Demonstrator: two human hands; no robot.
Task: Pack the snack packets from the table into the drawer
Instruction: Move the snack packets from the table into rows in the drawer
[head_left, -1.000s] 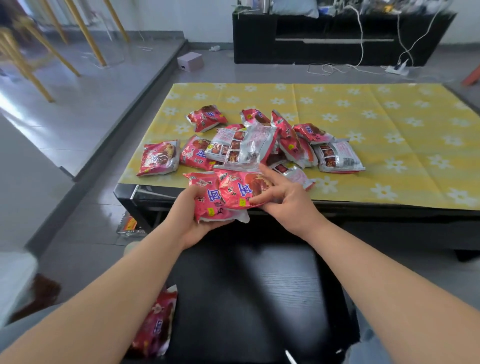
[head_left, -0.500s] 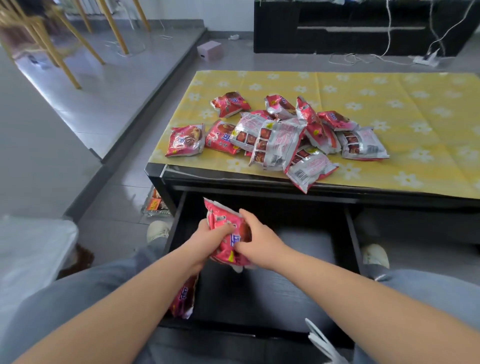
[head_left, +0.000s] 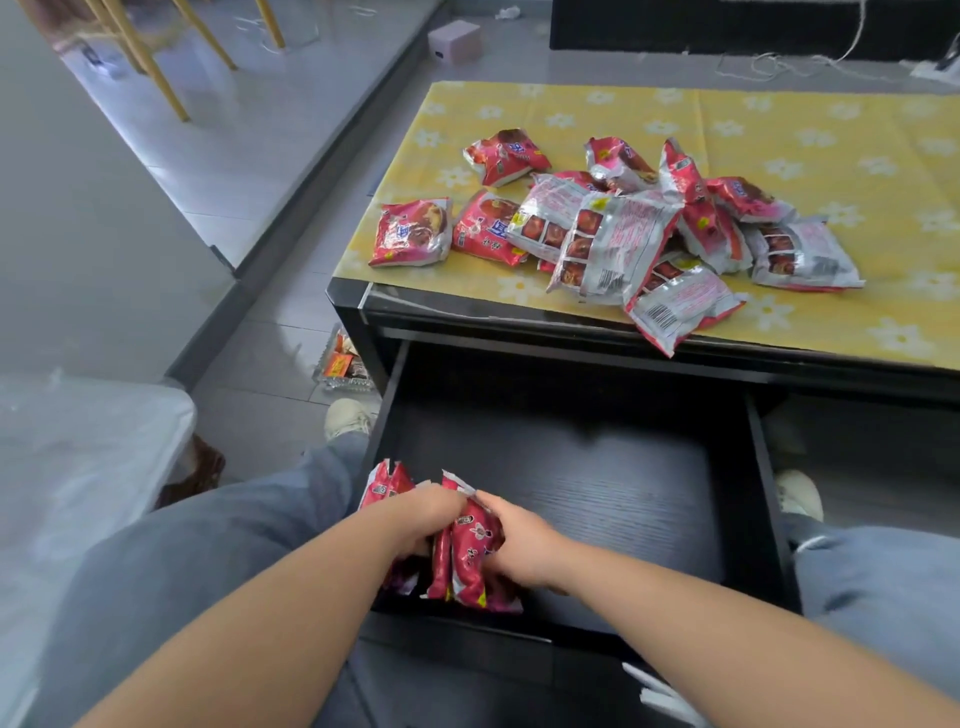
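Observation:
The black drawer is pulled out below the table's front edge. In its near left corner, red snack packets stand on edge. My left hand and my right hand both grip these packets from either side, pressed together. Another red packet stands against the drawer's left wall behind my left hand. A pile of several red and silver snack packets lies on the yellow flowered tablecloth.
One silver packet overhangs the table's front edge above the drawer. A tray of wrappers sits on the floor left of the table. My knees flank the drawer. A white cushion is at left.
Both hands carried the red packets from the table edge down into the drawer's near left corner. The view tilted down and shifted left.

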